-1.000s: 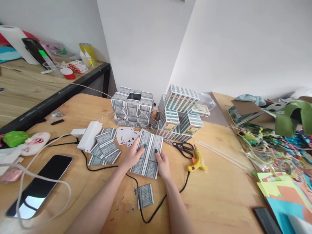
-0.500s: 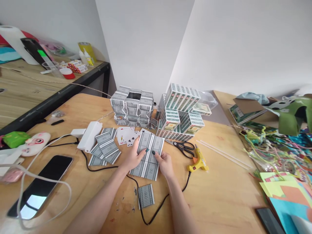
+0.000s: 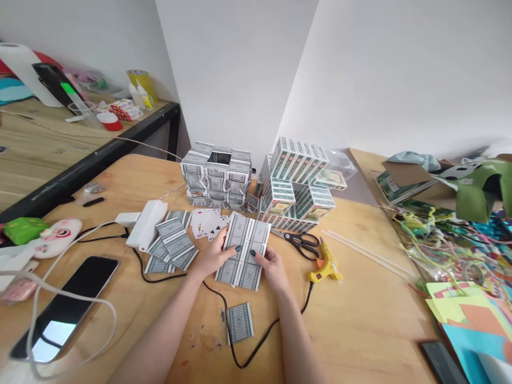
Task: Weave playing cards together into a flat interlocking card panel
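A flat panel of joined playing cards (image 3: 245, 248), grey patterned backs facing up, is held above the table between both hands. My left hand (image 3: 214, 255) grips its left edge, thumb on top. On the right edge my right hand (image 3: 272, 266) pinches it the same way, its fingers hidden underneath. A single folded card (image 3: 240, 322) lies nearer to me, touching a black cable. To the left are several card pieces (image 3: 176, 242), with face-up playing cards (image 3: 206, 221) beyond. Behind them stands a box-like structure of cards (image 3: 218, 178) with a square opening on top.
Stacked card boxes (image 3: 296, 181) stand at the back right. Black scissors (image 3: 302, 242) and a yellow glue gun (image 3: 326, 264) lie right of my hands, the gun's black cable (image 3: 256, 346) looping in front. A phone (image 3: 68, 306) and white power strip (image 3: 147, 224) lie left.
The card panel has tilted slightly, its near edge shifting up and a little to the right. Both hands keep their hold, and the other things stay where they were.
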`<state>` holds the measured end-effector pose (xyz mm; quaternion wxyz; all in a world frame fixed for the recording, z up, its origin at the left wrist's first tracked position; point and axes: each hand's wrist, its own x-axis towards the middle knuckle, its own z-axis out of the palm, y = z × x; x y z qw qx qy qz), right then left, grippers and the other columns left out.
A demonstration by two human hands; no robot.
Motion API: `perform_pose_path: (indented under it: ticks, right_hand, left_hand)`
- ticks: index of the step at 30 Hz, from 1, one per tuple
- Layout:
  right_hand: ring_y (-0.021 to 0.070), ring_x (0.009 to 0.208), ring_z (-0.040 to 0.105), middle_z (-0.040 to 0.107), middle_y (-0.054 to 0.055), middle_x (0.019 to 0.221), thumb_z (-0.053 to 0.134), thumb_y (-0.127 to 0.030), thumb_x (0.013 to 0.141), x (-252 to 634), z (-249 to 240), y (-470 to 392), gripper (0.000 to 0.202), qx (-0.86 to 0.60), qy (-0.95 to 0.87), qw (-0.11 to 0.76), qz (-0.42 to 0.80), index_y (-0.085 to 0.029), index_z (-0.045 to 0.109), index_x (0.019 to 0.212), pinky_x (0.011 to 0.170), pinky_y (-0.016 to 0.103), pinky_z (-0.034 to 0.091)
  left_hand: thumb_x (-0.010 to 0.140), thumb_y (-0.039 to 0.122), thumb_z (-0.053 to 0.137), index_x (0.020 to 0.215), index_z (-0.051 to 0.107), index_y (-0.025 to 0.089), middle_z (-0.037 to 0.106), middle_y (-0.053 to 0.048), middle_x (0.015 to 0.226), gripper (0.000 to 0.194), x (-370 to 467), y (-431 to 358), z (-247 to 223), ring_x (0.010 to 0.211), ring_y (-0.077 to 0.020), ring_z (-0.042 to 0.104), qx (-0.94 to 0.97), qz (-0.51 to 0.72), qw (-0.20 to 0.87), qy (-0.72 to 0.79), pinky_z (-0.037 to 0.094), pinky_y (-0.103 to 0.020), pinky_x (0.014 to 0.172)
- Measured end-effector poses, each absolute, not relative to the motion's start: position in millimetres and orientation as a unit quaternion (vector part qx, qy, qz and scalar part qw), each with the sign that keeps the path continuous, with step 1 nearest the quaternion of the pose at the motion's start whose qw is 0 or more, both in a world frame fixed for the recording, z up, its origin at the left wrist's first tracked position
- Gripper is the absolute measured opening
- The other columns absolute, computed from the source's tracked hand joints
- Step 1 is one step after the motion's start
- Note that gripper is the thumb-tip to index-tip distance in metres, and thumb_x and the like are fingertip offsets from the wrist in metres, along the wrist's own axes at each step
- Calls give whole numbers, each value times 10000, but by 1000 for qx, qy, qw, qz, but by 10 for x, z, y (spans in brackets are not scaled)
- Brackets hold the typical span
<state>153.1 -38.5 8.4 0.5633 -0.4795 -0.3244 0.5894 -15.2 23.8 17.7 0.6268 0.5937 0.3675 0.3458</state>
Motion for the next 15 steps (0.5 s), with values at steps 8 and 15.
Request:
perform_pose_path:
  ticks: [8,15]
  right_hand:
    - [222,712,656,726,54,801,788,-324,537,1528,41,-358,289,-500,-297,551,598,-165,703,763,706,348,504]
    - [227,693,661,730,51,783,799,-298,504,1531,42,-350,249,-510,-286,546,600,-168,720,702,696,351,504]
  left_hand:
    - [704,303,639,1107,542,158,659,-81,1044,439,-151,274,234,988,-256,598,590,300,633,402,471,-394,852]
    - [693,324,642,1013,577,161,670,-75,1011,365,-148,227,270,918,-239,619,611,288,596,434,485,-358,805]
